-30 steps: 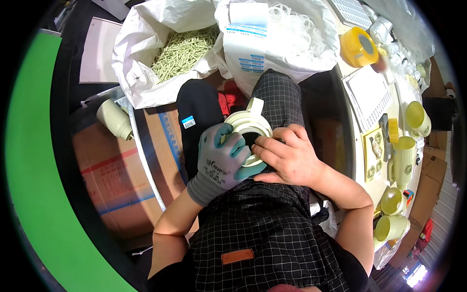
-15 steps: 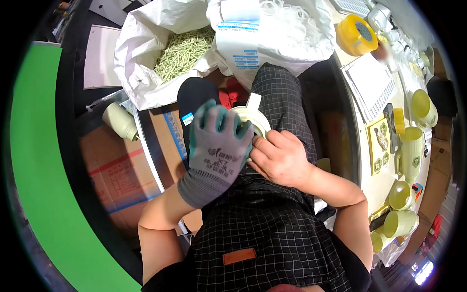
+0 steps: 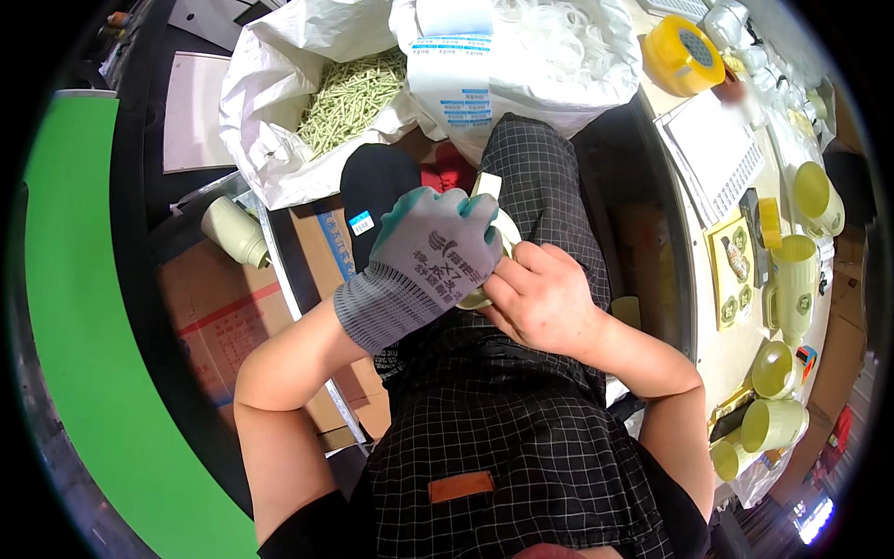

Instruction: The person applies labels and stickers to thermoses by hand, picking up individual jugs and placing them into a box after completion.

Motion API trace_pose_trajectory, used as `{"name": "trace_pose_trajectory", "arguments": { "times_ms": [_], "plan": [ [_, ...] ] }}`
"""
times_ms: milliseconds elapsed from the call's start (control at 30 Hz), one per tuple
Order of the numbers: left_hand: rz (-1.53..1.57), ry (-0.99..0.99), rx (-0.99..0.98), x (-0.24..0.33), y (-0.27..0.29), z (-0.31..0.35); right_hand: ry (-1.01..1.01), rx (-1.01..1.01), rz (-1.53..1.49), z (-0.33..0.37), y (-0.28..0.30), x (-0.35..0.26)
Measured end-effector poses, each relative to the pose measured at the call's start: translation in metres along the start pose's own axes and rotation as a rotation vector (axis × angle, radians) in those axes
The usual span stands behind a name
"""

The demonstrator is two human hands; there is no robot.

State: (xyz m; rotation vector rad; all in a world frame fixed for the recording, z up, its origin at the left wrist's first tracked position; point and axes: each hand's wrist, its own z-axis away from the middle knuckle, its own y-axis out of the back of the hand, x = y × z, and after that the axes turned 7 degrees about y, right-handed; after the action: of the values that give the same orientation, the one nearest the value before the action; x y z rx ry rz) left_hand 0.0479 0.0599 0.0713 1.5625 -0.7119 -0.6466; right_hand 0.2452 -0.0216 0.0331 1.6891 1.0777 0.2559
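Observation:
Above my lap is a pale cream round plastic part [image 3: 506, 226], like a lid or ring, with a flat tab standing out on its far side. My left hand [image 3: 436, 244], in a grey and teal knit glove, is closed over it and covers most of it. The bare right hand [image 3: 543, 296] presses its bent fingers together at the part's near right edge. Anything small between those fingertips is hidden. Beneath both hands lies a black checked apron [image 3: 484, 410].
Ahead stand a white sack [image 3: 265, 112] of pale green sticks [image 3: 352, 98] and another of clear rings [image 3: 559, 47]. Pale jugs [image 3: 793, 279], a yellow tape roll [image 3: 684, 56] and paper [image 3: 703, 158] lie on the right table. A jar [image 3: 233, 231] rests by a carton [image 3: 219, 307] at left; a green strip [image 3: 74, 307] runs beyond.
My left hand has turned clockwise and its fingers have curled further over the round part, with the forearm swung outward. The right hand stays almost in place.

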Motion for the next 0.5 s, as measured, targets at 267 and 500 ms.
{"name": "trace_pose_trajectory", "arguments": {
  "times_ms": [267,500],
  "plan": [
    [0.836,0.472,0.497,0.009,-0.049,0.040,-0.079,0.351,0.002,0.078,0.013,0.013],
    [0.749,0.301,0.340,0.078,-0.070,0.090,-1.231,0.380,-0.932,0.117,0.040,-0.020]
  ]
}}
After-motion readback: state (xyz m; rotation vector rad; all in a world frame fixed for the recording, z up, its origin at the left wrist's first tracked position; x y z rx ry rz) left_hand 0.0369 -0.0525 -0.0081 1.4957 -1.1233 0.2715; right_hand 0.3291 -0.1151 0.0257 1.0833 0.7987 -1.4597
